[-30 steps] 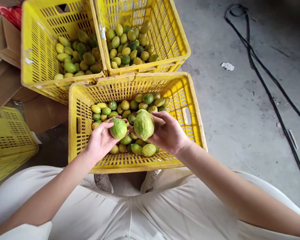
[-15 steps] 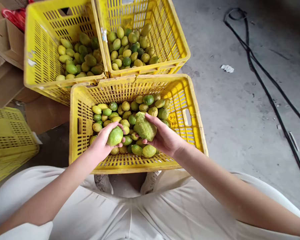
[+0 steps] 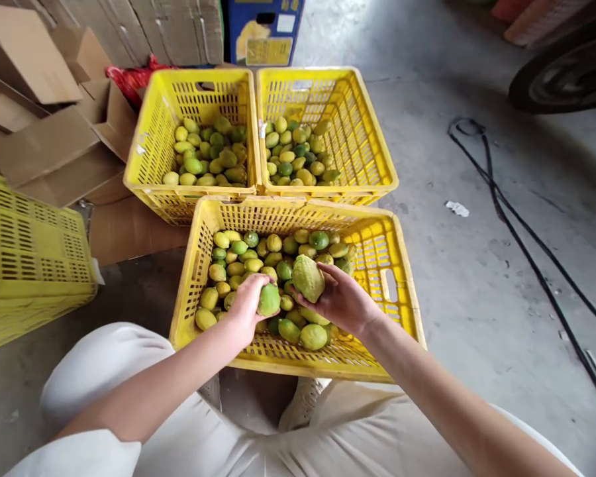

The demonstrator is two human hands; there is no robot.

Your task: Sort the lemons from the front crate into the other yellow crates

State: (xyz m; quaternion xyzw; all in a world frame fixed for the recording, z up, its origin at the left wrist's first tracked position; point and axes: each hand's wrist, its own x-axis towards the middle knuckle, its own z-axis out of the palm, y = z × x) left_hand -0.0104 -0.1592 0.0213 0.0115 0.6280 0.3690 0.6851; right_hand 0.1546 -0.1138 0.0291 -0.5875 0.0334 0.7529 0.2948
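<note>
My left hand [image 3: 247,310] is closed round a smooth green lemon [image 3: 269,300]. To its right, my right hand [image 3: 346,299] grips a larger, bumpy, yellow-green lemon [image 3: 308,278], with the thumb on its upper right side. Both hands are above the front yellow crate [image 3: 408,291], the two fruits a short gap apart. Beneath them lie many loose lemons [image 3: 313,336], some green and some yellow, heaped mostly in the left and middle of the crate. My hands and forearms hide part of the heap.
Behind stand a left yellow crate [image 3: 144,142] and a right yellow crate [image 3: 372,146], both holding lemons. Another yellow crate [image 3: 34,258] and cardboard boxes [image 3: 54,149] are at left. A black cable [image 3: 519,238] lies on the floor at right, near a wheel [image 3: 566,73].
The camera view has tilted up and swung left, bringing a blue box and a wheel into sight. Both hands keep the same fruits; the bumpy lemon appears turned in my right hand.
</note>
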